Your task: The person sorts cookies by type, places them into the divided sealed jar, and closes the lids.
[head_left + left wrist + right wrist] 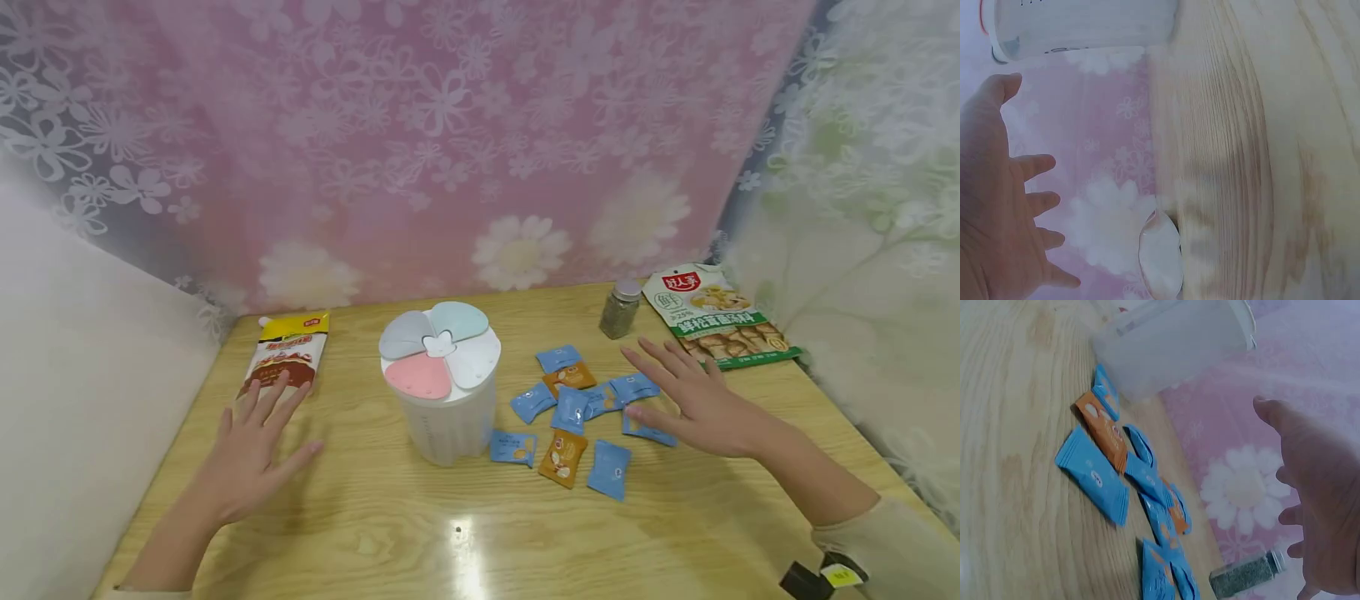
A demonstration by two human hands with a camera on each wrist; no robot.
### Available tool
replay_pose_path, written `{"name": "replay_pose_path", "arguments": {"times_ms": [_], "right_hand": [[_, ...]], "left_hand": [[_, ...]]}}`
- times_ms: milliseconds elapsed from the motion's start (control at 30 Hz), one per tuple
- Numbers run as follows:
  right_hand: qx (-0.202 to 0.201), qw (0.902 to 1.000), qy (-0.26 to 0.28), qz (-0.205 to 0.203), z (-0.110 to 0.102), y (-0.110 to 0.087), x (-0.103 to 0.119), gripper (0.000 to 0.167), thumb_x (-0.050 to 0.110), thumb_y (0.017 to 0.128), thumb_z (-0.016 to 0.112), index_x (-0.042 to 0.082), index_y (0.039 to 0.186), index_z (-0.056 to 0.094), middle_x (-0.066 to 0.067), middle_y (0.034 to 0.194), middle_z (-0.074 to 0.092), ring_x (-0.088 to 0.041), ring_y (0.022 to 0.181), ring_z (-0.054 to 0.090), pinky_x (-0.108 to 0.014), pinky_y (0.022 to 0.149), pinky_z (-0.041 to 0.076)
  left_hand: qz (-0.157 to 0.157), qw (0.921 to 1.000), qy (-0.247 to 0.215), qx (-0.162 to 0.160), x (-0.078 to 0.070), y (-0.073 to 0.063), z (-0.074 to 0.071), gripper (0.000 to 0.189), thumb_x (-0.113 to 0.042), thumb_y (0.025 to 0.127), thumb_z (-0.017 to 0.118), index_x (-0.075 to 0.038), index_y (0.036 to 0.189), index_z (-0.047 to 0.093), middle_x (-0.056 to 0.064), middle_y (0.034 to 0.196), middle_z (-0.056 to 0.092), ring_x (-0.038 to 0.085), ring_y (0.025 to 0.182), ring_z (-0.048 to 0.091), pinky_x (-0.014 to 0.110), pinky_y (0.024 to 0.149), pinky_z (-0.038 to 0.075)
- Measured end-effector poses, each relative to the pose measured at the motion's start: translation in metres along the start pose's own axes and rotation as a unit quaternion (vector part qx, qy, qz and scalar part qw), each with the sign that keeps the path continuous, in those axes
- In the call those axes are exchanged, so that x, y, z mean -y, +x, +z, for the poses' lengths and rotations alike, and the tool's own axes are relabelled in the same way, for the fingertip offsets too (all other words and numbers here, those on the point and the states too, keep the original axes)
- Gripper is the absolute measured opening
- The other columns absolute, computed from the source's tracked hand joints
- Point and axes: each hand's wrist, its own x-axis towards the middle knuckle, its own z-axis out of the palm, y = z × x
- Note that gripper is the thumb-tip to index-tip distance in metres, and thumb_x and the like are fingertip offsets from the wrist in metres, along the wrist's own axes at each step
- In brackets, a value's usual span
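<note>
My left hand (251,454) hovers with spread fingers near a yellow, white and brown food packet (288,354) at the table's left; it holds nothing. Fingers outstretched, my right hand (701,404) is held over the right end of a scatter of small blue sachets (609,469) and orange-brown sachets (562,457), also holding nothing. Between the hands stands a translucent white canister (453,425) whose lid (474,360) has grey, mint, pink and white petal-shaped flaps, all lying down. In the right wrist view, the right hand (1325,487) appears apart from the sachets (1094,475).
A small glass jar of dried herbs (620,310) with a pale cap stands behind the sachets. Right of it, a green and white food pouch (720,317) lies near the table's right edge. Flowered pink cloth (450,167) hangs behind the wooden table (360,533).
</note>
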Motion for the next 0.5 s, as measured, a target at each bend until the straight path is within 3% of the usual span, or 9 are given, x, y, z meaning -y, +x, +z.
{"name": "replay_pose_path", "arguments": {"times_ms": [100, 333, 500], "right_hand": [[0.004, 0.9998, 0.011, -0.018, 0.001, 0.011, 0.004, 0.079, 0.045, 0.098, 0.060, 0.037, 0.160, 0.012, -0.010, 0.168, 0.012, -0.048, 0.152, 0.006, -0.083, 0.104, 0.001], [0.022, 0.9943, 0.075, -0.073, 0.002, 0.033, 0.020, 0.077, 0.036, 0.100, 0.059, 0.036, 0.160, 0.011, -0.005, 0.169, 0.010, -0.044, 0.151, 0.015, -0.072, 0.105, 0.029], [0.028, 0.9887, 0.114, -0.093, 0.008, 0.048, 0.032, 0.079, 0.035, 0.099, 0.061, 0.038, 0.160, 0.011, 0.000, 0.169, 0.009, -0.039, 0.153, 0.013, -0.072, 0.110, 0.026]], "left_hand": [[0.011, 0.9992, -0.038, -0.004, 0.001, 0.002, 0.004, 0.074, -0.045, 0.098, 0.057, -0.030, 0.160, 0.020, 0.017, 0.167, 0.015, 0.057, 0.148, 0.005, 0.081, 0.108, 0.001], [0.031, 0.9901, -0.136, -0.012, -0.002, 0.017, 0.011, 0.070, -0.033, 0.100, 0.057, -0.031, 0.160, 0.020, 0.006, 0.169, 0.010, 0.043, 0.154, 0.000, 0.081, 0.105, 0.014], [0.053, 0.9741, -0.220, 0.000, -0.011, 0.032, 0.020, 0.067, -0.026, 0.103, 0.053, -0.033, 0.160, 0.019, 0.001, 0.169, 0.005, 0.035, 0.155, -0.005, 0.078, 0.109, 0.011]]}}
